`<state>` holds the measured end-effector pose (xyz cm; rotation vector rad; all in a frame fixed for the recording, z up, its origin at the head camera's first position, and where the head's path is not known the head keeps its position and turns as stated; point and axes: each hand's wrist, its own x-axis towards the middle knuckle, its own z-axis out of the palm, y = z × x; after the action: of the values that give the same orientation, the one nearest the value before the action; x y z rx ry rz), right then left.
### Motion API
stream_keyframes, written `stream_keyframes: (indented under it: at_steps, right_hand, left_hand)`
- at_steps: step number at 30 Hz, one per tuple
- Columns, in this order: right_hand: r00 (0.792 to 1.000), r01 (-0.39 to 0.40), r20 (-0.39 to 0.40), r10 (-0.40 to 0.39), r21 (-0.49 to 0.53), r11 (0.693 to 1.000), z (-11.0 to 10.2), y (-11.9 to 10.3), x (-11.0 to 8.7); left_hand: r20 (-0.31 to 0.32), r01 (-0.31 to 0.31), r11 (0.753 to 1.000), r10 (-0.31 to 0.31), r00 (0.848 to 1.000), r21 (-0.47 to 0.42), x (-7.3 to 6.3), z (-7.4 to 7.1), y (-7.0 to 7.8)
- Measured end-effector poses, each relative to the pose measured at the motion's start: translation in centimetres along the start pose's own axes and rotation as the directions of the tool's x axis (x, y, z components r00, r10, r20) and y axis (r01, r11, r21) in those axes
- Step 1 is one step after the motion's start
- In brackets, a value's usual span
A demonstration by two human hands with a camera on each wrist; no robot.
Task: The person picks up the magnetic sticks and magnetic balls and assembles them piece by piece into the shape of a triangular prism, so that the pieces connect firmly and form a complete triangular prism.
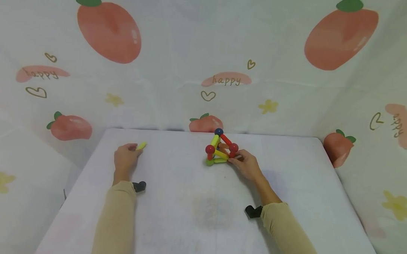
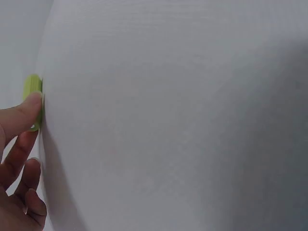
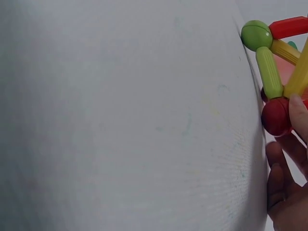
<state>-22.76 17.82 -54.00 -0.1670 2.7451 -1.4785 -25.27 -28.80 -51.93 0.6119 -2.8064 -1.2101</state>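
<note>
At the table's left, my left hand (image 1: 125, 156) pinches a yellow-green magnetic rod (image 1: 141, 145) between thumb and finger. The left wrist view shows the same rod (image 2: 32, 86) close to the white surface. Right of centre stands a frame built of coloured rods and balls, with a blue ball (image 1: 218, 131) on top and red balls (image 1: 209, 149) lower down. A green ball (image 1: 209, 162) forms its near left bottom corner. My right hand (image 1: 247, 164) holds the bottom right corner, thumb and finger on a red ball (image 3: 276, 117). The frame's far side is partly hidden.
The white table (image 1: 187, 201) has a back edge just behind the frame, against a hanging cloth (image 1: 179, 47) printed with peaches. Cloth walls also stand at left and right. Black wrist camera mounts (image 1: 253, 211) stick out from both wrists.
</note>
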Motion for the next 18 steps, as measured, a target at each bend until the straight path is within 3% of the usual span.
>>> stream_keyframes:
  at_steps: [4,7,9,13,18]
  right_hand:
    - [1.0,0.006,0.016,-0.007,0.007,1.0,0.1,0.0,-0.2]
    - [1.0,0.005,0.018,-0.005,0.005,1.0,0.0,-0.1,-0.2]
    - [1.0,0.009,0.009,-0.009,0.005,1.0,-0.1,-0.1,-0.3]
    - [1.0,0.027,-0.01,-0.027,0.001,1.0,-0.2,-0.2,-0.2]
    - [1.0,0.011,0.003,-0.011,-0.007,1.0,-0.2,-0.3,-0.2]
  left_hand:
    - [0.003,-0.025,1.0,0.025,1.0,-0.01,-0.4,-0.1,0.1]
    - [-0.02,-0.121,0.992,0.12,0.993,-0.027,-0.8,-0.1,1.3]
    - [-0.036,-0.202,0.979,0.201,0.979,-0.021,-1.2,0.0,2.8]
    - [-0.035,-0.37,0.929,0.369,0.929,-0.013,-2.9,0.4,6.8]
    - [0.003,-0.574,0.815,0.576,0.818,-0.075,-6.0,2.2,11.4]
